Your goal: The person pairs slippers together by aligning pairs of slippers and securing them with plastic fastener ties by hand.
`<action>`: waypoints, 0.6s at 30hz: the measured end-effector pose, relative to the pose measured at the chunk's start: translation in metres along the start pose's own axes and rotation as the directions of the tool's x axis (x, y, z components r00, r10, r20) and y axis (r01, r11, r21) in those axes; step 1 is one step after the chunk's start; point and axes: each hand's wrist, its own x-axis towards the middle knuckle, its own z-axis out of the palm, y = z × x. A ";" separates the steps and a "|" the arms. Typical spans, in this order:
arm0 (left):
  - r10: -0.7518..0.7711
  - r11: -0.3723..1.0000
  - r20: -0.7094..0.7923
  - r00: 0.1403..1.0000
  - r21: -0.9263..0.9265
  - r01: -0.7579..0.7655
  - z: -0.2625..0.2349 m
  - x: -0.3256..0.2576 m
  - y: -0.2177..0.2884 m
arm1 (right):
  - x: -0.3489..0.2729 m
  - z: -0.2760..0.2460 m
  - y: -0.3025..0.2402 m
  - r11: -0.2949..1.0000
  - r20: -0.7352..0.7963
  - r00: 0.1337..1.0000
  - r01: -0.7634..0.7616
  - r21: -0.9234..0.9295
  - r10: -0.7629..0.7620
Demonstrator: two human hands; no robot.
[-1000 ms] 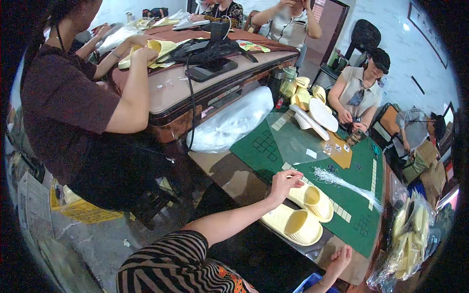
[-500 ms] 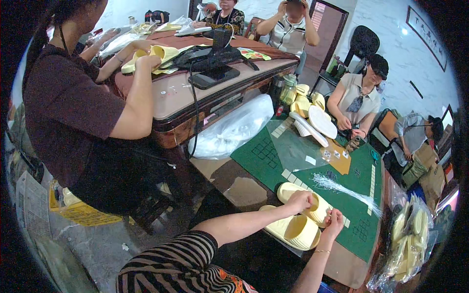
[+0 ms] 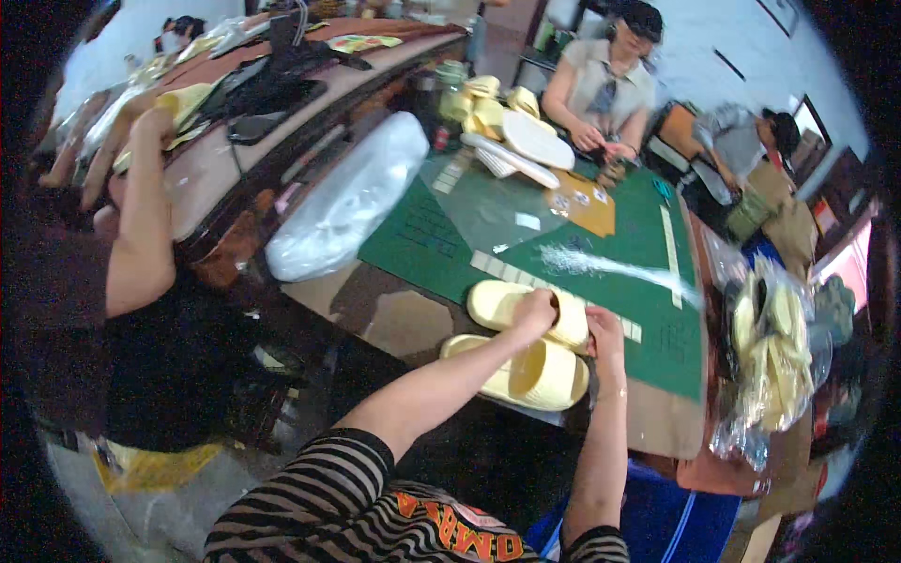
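Observation:
Two pale yellow slippers lie side by side at the near edge of the table. My left hand reaches over the far slipper, its fingers curled in at the edge of the foot opening. What those fingertips hold, if anything, is hidden. At the other end of that slipper is my right hand, with thumb and fingers drawn together against its side; anything pinched there is too small to make out. The near slipper rests below both hands, untouched, its opening to the left.
A bundle of thin white strands lies on the green mat. Behind are white soles, yellow slippers and a plastic bag. Bagged slippers hang at the right. A co-worker sits across; another works at left.
The view has swung, so the table sits higher and farther left. My right hand has come down from above the far slipper's end to its side. My left hand stays at the opening.

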 end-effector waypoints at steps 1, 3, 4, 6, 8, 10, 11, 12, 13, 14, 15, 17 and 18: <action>-0.060 0.998 0.030 0.998 0.035 0.059 -0.001 -0.003 0.012 | 0.002 -0.010 0.004 0.997 0.059 0.997 -0.054 -0.063 0.058; -0.050 0.995 0.062 0.997 0.093 0.044 -0.006 -0.003 0.011 | 0.005 -0.013 -0.001 0.994 0.168 0.980 -0.101 -0.029 0.105; -0.087 0.993 0.109 0.990 0.085 0.078 -0.010 -0.007 0.021 | 0.000 -0.013 -0.008 0.991 0.174 0.975 -0.132 -0.037 0.136; -0.091 0.980 0.062 0.994 0.181 0.078 -0.012 -0.005 0.022 | 0.007 -0.013 -0.007 0.991 0.239 0.962 -0.124 -0.044 0.131; -0.051 0.985 0.081 0.995 0.168 0.037 -0.010 -0.007 0.024 | 0.006 -0.017 -0.007 0.991 0.247 0.959 -0.132 -0.035 0.136; -0.026 0.987 0.064 0.998 0.163 0.016 -0.012 -0.005 0.025 | 0.007 -0.017 -0.008 0.986 0.251 0.953 -0.165 -0.027 0.167; -0.052 0.978 0.059 0.997 0.207 0.039 -0.010 -0.006 0.027 | 0.007 -0.018 -0.008 0.984 0.261 0.950 -0.175 -0.012 0.172; -0.067 0.975 0.044 0.997 0.214 0.056 -0.010 -0.003 0.029 | 0.005 -0.018 -0.011 0.983 0.266 0.947 -0.182 -0.010 0.179; -0.080 0.973 0.027 0.996 0.221 0.072 -0.009 -0.003 0.030 | 0.005 -0.019 -0.012 0.985 0.277 0.945 -0.174 -0.018 0.172; -0.067 0.979 0.067 0.996 0.199 0.052 -0.009 -0.004 0.030 | 0.005 -0.020 -0.014 0.986 0.288 0.943 -0.163 -0.027 0.164; -0.095 0.976 0.042 0.995 0.202 0.085 -0.009 -0.004 0.031 | 0.008 -0.019 -0.016 0.984 0.300 0.937 -0.161 -0.080 0.178; -0.083 0.969 0.023 0.996 0.237 0.075 -0.006 0.002 0.023 | 0.010 -0.017 -0.016 0.982 0.326 0.929 -0.144 -0.123 0.177; -0.062 0.977 0.045 0.997 0.208 0.051 -0.006 0.002 0.021 | 0.010 -0.017 -0.015 0.980 0.310 0.931 -0.161 -0.120 0.191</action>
